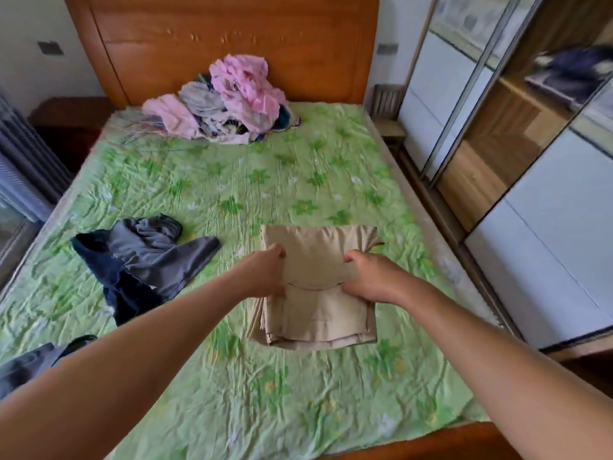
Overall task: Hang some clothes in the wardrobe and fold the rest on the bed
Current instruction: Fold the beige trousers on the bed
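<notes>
Both your arms reach forward over the bed (232,393), bare to the elbow and almost straight, and they come closer together toward the hands. Your left hand (265,273) grips the left edge of the folded beige trousers (318,313), with its fingers curled round the cloth. Your right hand (368,280) grips the right edge at the same height, also with curled fingers and the back of the hand turned up. The two hands are near each other, with only a strip of beige cloth between them, and the cloth bends a little there. Whether the thumbs are over or under the fabric I cannot tell.

The beige trousers lie in several layers on the green flowered cover, in the near right part of the bed. The far half lies flat, and the near half hangs down a little from your hands.

To the left of your left forearm lies a loose heap of grey and dark blue clothes (149,257), well apart from the trousers. Another dark garment (30,363) shows at the left edge, partly behind your left arm. A pile of pink and grey clothes (229,101) lies against the wooden headboard (232,34). The wardrobe (530,161), with mirrored sliding doors, stands along the right side of the bed.
</notes>
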